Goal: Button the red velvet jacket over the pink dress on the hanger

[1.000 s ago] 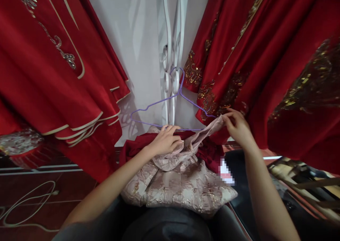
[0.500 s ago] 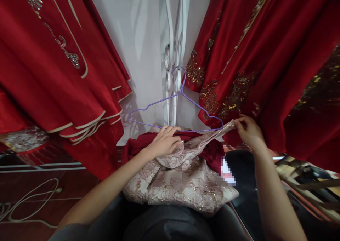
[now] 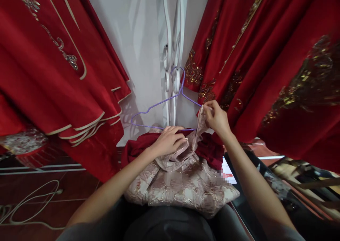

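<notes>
A pink-beige brocade garment (image 3: 183,184) with gold pattern lies bunched on my lap over a dark red cloth (image 3: 138,147). My left hand (image 3: 168,141) is closed on a fold of the brocade near its upper edge. My right hand (image 3: 216,119) pinches another part of the same garment and holds it up beside the right arm of a purple wire hanger (image 3: 159,108). The hanger hangs by its hook from a white scrolled metal grille (image 3: 172,57) just behind the cloth.
Red embroidered gowns hang on the left (image 3: 53,74) and on the right (image 3: 265,67), framing a white wall (image 3: 132,39). A pale cable (image 3: 29,205) loops on the dark red floor at lower left. Dark glossy furniture (image 3: 287,198) stands at lower right.
My right hand, still pinching the brocade, moved left and up from the hanger's right end toward its sloping right arm, lifting the fabric. My left hand stayed in place.
</notes>
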A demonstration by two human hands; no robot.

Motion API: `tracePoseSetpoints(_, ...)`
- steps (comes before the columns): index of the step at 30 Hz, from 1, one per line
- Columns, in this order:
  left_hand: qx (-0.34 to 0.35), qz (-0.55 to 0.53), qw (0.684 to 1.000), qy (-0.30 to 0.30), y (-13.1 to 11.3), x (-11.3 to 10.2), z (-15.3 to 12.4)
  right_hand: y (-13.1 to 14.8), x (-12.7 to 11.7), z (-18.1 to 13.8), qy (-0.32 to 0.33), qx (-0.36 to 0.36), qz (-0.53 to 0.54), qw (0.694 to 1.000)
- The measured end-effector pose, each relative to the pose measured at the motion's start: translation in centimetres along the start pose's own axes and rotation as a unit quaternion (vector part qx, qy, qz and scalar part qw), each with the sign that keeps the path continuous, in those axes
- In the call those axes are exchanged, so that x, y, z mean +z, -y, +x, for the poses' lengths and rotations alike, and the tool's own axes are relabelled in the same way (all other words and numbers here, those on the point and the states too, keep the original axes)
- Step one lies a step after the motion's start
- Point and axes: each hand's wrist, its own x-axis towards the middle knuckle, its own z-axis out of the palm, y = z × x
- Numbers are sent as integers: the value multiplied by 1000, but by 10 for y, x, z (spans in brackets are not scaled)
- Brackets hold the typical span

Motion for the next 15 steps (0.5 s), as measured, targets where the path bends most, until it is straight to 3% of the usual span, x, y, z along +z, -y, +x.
tracePoseSetpoints(2,-12,-4,1000,-25,6,-10,-1,-3,6,-4,29,21,13,999)
tracePoseSetpoints(4,-61,22,993,-96,18,-25,-7,-8,8,-7,33,21,27,999)
tracePoseSetpoints(7,-195,94,947,-236,45,-51,-25,-14,5,-8,10,4,47,999)
tracePoseSetpoints(9,-269,122,912,-283,66,-65,-44,-16,4,-7,4,-2,59,998)
tracePoseSetpoints(12,-361,133,872,-303,96,-72,-74,-17,3,-5,5,-4,71,997)
tracePoseSetpoints(15,-407,122,863,-272,115,-69,-94,-19,5,-4,6,-7,80,997)
